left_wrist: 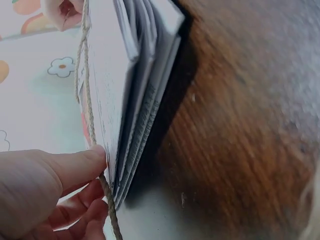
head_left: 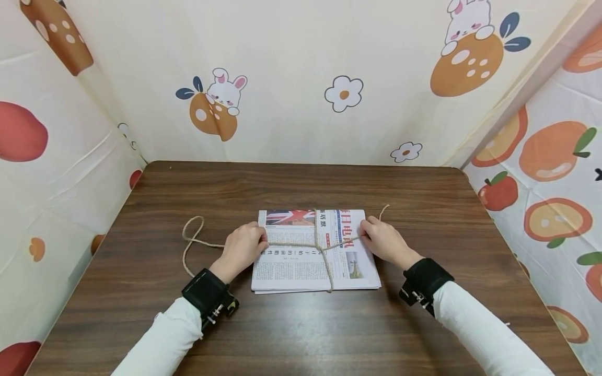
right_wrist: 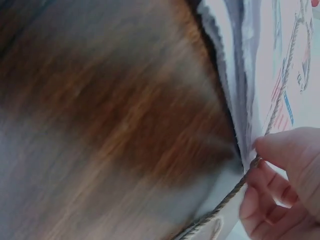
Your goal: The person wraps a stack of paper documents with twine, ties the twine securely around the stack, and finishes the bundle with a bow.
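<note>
A folded stack of newspapers [head_left: 291, 271] lies flat on the table, with a beige twine [head_left: 324, 261] running over it lengthwise and across, meeting near the middle of the top sheet. At the stack's left edge my left hand [head_left: 242, 248] pinches one length of the twine between thumb and fingers; the left wrist view shows the cord [left_wrist: 111, 205] passing on below the thumb. My right hand [head_left: 388, 241] pinches the other length at the right edge, and in the right wrist view the cord [right_wrist: 230, 197] trails out past the fingers. The underside of the stack is hidden.
The dark wooden table [head_left: 301, 334] surrounds the stack. A loose loop of twine [head_left: 184, 245] lies left of my left hand; a short twine end [head_left: 384, 210] sticks up beyond the right one. Printed cloth walls [head_left: 282, 130] stand behind and on both sides.
</note>
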`<control>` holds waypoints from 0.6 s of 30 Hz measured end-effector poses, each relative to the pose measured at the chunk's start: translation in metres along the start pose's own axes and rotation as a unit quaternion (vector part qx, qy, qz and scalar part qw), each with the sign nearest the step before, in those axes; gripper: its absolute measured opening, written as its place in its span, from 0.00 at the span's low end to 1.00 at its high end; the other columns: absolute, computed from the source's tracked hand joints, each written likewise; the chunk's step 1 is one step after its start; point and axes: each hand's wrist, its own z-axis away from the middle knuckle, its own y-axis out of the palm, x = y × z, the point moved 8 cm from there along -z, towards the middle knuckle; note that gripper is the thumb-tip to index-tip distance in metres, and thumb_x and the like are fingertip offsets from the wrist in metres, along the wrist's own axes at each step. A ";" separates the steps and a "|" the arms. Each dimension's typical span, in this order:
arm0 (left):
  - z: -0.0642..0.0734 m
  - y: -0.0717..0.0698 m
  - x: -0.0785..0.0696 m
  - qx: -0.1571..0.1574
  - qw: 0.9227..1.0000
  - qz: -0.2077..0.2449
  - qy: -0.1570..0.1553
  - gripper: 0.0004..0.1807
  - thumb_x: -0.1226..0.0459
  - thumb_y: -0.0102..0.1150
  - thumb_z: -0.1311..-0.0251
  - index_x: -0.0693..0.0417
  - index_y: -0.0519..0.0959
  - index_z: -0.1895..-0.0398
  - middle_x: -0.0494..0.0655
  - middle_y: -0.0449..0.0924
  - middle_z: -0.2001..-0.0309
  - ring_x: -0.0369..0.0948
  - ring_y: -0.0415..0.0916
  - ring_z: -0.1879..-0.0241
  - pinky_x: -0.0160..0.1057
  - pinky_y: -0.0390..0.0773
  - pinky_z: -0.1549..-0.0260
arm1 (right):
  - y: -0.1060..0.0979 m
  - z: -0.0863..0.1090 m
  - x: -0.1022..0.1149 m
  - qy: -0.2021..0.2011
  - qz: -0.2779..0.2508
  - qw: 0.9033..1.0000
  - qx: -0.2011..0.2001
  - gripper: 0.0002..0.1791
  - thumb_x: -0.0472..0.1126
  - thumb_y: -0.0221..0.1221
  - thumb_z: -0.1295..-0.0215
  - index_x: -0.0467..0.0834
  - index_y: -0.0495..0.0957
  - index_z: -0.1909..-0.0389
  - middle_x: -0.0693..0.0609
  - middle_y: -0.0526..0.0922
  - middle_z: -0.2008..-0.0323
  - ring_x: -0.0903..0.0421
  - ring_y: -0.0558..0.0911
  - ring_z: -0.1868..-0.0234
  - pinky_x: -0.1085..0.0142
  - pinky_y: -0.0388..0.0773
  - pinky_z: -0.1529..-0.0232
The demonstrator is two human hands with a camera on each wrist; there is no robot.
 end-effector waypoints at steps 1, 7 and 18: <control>0.000 0.001 0.001 0.004 1.000 0.005 -0.006 0.08 0.63 0.66 0.51 0.49 0.76 0.80 0.42 0.70 0.77 0.38 0.65 0.79 0.36 0.65 0.81 | 0.000 0.000 0.000 0.008 -0.002 1.000 0.000 0.08 0.31 0.61 0.46 0.43 0.72 0.76 0.52 0.69 0.76 0.59 0.67 0.79 0.67 0.66 0.77; 0.000 0.002 0.004 0.008 0.999 0.025 -0.020 0.07 0.65 0.64 0.50 0.50 0.76 0.80 0.43 0.71 0.77 0.39 0.66 0.80 0.35 0.65 0.81 | -0.001 0.001 -0.003 0.051 -0.017 0.999 0.004 0.09 0.29 0.61 0.48 0.43 0.71 0.78 0.52 0.68 0.78 0.58 0.67 0.79 0.66 0.65 0.78; 0.001 0.001 0.018 -0.006 0.990 0.110 -0.087 0.08 0.66 0.65 0.52 0.52 0.75 0.81 0.42 0.71 0.82 0.39 0.68 0.80 0.37 0.66 0.79 | -0.003 0.009 -0.012 0.163 -0.057 0.985 -0.003 0.04 0.31 0.60 0.49 0.38 0.74 0.76 0.48 0.74 0.80 0.55 0.72 0.78 0.61 0.69 0.78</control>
